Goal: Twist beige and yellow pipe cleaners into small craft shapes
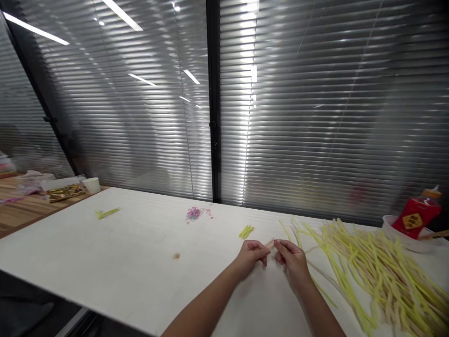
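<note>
My left hand [251,256] and my right hand [292,258] meet over the white table, both with fingers pinched. Between their fingertips shows a short beige piece of pipe cleaner [270,244], mostly hidden by the fingers. Just beyond my left hand lies a small bundle of folded yellow pipe cleaners [246,231]. A large loose pile of yellow and beige pipe cleaners [382,271] spreads to the right of my right hand. Far to the left, a bent yellow pipe cleaner piece [107,213] rests on the table.
On the white table [140,262] are a heap of small coloured rubber bands [194,214] and a brown stain. At right, a white bowl [409,242] holds a leaning red bottle [416,215]. A paper cup [91,185] and gold packets [66,192] stand far left. Windows with blinds border the back.
</note>
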{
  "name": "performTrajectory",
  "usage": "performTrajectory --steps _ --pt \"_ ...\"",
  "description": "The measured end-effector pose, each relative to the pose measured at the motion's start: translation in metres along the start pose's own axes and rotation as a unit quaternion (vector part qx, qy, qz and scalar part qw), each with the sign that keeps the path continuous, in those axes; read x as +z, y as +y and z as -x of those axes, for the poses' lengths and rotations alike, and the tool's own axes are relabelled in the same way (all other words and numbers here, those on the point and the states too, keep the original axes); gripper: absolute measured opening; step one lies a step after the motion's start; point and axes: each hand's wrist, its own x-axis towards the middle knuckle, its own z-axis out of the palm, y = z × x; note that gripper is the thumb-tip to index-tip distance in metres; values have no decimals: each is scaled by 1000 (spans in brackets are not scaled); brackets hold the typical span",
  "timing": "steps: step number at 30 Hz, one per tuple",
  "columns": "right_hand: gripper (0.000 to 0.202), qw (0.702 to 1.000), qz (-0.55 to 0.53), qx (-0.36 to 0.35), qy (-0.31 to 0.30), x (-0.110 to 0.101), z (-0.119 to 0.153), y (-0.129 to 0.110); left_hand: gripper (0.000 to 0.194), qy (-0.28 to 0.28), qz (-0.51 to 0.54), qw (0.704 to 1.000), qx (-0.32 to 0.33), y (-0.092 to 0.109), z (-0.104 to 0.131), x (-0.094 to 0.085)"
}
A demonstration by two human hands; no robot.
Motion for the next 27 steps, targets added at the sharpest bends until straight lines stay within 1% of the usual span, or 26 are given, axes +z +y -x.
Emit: performTrajectory --steps 3,5,6,8,10,15,17,19,24,27 --pt "41 995 72 -37 57 5 3 -1 22 19 -28 999 1 1 1 2" --pt "37 986 116 -86 86 8 4 -2 24 25 -47 999 -9 2 1 4" --pt "36 981 133 -110 91 10 5 -2 26 27 -55 998 -16 2 1 4" --pt "34 975 149 -144 79 12 4 -2 29 25 -63 998 -17 3 1 5" --pt "34 979 138 -138 59 12 3 -1 30 15 -66 998 -14 6 2 6" --pt "35 994 61 -95 -4 14 2 0 35 4 -86 996 -16 13 7 11" --pt "35 993 60 -97 -3 15 3 1 37 9 -95 995 -17 14 8 12" --pt "36 992 73 -106 14 16 4 3 38 14 -109 994 -16 14 8 13" --pt "36 984 116 -128 45 17 5 8 35 38 -163 986 12 7 6 12" --pt "38 993 54 -101 28 17 3 8 34 38 -133 990 8 5 5 11"
